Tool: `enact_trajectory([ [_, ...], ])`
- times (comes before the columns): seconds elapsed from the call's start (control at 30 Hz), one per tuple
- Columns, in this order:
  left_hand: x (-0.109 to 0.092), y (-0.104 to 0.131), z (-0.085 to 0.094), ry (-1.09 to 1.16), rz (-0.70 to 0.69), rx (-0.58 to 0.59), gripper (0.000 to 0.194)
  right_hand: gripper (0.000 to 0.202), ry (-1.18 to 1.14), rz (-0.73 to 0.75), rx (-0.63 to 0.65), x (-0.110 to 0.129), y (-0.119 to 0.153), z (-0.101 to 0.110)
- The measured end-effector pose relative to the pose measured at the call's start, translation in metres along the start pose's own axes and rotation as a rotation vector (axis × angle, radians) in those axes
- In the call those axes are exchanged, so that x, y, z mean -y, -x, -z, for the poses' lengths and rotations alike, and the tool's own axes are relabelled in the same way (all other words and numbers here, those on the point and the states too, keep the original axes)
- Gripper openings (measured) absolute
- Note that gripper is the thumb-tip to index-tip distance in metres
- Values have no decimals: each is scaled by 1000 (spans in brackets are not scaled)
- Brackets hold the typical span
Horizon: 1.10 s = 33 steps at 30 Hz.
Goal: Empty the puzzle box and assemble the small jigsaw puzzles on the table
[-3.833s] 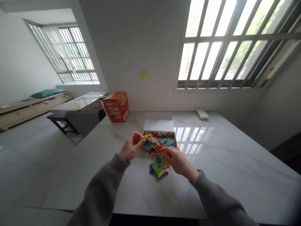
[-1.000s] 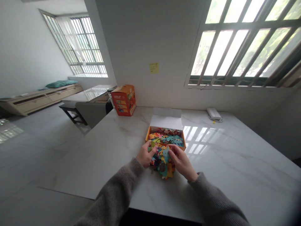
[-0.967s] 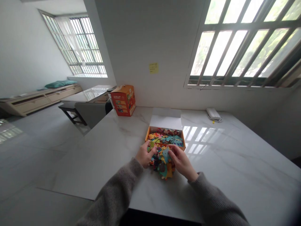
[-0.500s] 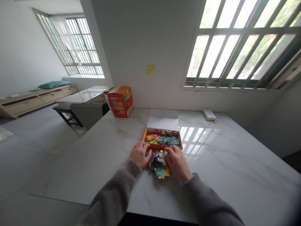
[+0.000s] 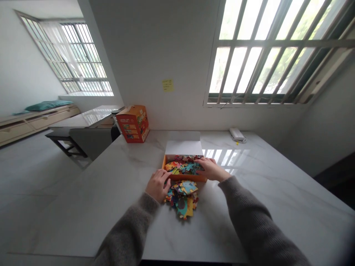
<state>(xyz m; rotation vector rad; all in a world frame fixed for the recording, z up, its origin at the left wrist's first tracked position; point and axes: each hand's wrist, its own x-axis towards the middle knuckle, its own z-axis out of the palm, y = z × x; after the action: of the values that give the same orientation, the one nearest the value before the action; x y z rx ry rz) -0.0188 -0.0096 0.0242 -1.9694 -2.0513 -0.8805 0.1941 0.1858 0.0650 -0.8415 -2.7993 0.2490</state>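
An open orange box (image 5: 188,178) stands on the table with its white lid folded back, full of colourful jigsaw pieces (image 5: 180,168). Just in front of it lies a loose pile of jigsaw pieces (image 5: 183,201). My left hand (image 5: 158,184) is at the box's front left corner, beside the pile, its fingers bent and the thumb apart. Over the box's right side reaches my right hand (image 5: 211,169), fingers apart above the pieces inside. I see nothing held in either hand; whether the right fingertips touch the pieces I cannot tell.
A larger orange puzzle carton (image 5: 134,124) stands at the table's back left. A white power strip with its cable (image 5: 236,134) lies near the wall, at the back right. A yellow note (image 5: 168,85) is stuck on the wall. The marble-patterned table (image 5: 116,199) extends to both sides.
My right hand has moved from the pile up and forward to the box's right side. The left hand stays by the box's front left corner. The whole view has shifted slightly.
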Motion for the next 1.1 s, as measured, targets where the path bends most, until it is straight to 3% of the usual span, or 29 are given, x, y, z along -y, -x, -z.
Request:
enact_trajectory([
  [0.07, 2, 0, -2, 10, -7, 5, 25, 42, 27, 15, 77, -1, -9, 6],
  [0.17, 5, 0, -5, 8, -15, 18, 24, 28, -25, 94, 83, 0, -15, 11],
  [0.27, 3, -1, -4, -9, 2, 2, 23, 18, -197, 120, -87, 3, -14, 13],
  [0.37, -5, -3, 2, 17, 40, -60, 24, 16, -408, 46, -316, 16, -5, 13],
  [0.43, -13, -4, 7, 93, 35, -115, 27, 20, -613, 17, -358, 32, 4, 10],
  [0.5, -20, -6, 10, 188, -28, -150, 42, 25, -858, 5, -316, 53, 15, 6],
  [0.57, -27, -7, 9, 252, -109, -163, 72, 28, -1064, -23, -294, 72, 24, -1],
  [0.63, -33, -8, 4, 280, -147, -168, 85, 29, -1158, -46, -311, 86, 30, -10],
  [0.73, -36, -8, -4, 348, -155, -128, 68, 26, -1120, -55, -361, 94, 35, -23],
  [0.87, -31, -3, -5, 451, -148, -71, 53, 22, -878, -31, -372, 95, 39, -33],
  [1.0, -22, 4, 5, 531, -86, -1, 41, 23, -493, 68, -454, 88, 41, -28],
  [1.1, -11, 9, 9, 509, -37, 91, 36, 27, -321, 66, -555, 71, 36, -22],
])
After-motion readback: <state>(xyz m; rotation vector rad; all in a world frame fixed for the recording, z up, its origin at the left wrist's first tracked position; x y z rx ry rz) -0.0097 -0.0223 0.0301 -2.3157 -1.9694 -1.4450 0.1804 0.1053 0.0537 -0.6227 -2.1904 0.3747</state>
